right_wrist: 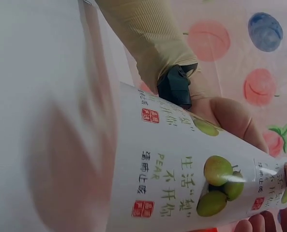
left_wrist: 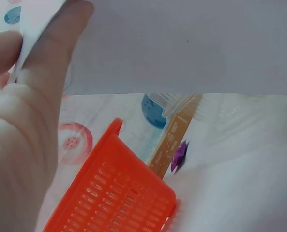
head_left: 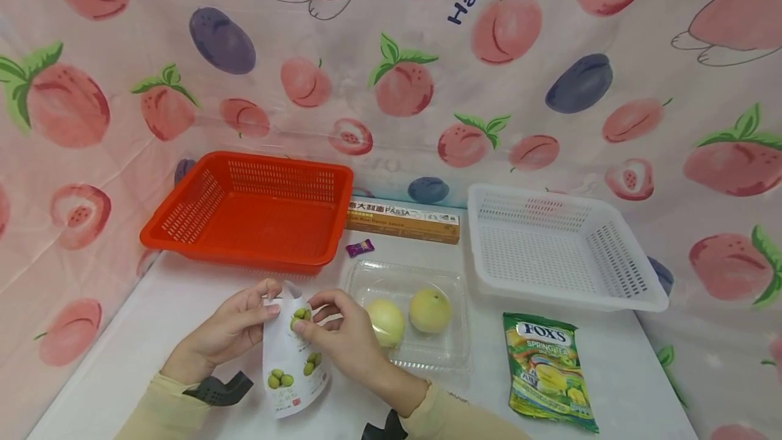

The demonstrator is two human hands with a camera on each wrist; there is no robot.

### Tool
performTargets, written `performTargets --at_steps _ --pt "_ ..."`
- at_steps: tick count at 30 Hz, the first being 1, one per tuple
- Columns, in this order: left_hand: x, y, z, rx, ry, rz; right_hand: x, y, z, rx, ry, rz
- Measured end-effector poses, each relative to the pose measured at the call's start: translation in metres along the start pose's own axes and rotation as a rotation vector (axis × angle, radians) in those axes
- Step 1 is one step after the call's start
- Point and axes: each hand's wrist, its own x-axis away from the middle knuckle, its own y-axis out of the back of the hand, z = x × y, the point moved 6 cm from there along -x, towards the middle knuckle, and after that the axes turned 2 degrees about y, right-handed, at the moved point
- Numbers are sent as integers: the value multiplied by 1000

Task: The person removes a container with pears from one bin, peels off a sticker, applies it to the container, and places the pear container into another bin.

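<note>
A white sheet of pear stickers [head_left: 286, 352], printed with green pears and Chinese text, is held upright and curved between both hands. My left hand [head_left: 227, 331] pinches its upper left edge between thumb and fingers. At the upper right, my right hand [head_left: 348, 339] pinches the sheet, its thumb over a printed pear. The left wrist view shows the sheet's plain back [left_wrist: 182, 48]. Just beyond the right hand, a clear plastic box [head_left: 457, 352] holds two round yellow-green pears [head_left: 430, 310], one partly behind that hand.
A red basket [head_left: 269, 260] stands at the back left, a white basket [head_left: 568, 296] at the back right. Between them lie a pasta box [head_left: 403, 223] and a small purple-wrapped candy [head_left: 360, 248]. A green Fox's candy bag [head_left: 550, 372] lies at the front right.
</note>
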Motion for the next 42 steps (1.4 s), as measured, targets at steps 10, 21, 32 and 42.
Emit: performTargets --at_steps 10,21,32,42 --pt "3 11 4 18 -9 -47 -1 3 2 41 101 -50" --pt "13 47 11 -81 86 -194 0 4 -2 34 56 -47" --pt "29 107 18 -306 311 -456 -4 19 -7 5 -1 -79" --pt "40 134 12 -476 343 -605 3 41 -17 -21 -83 -119"
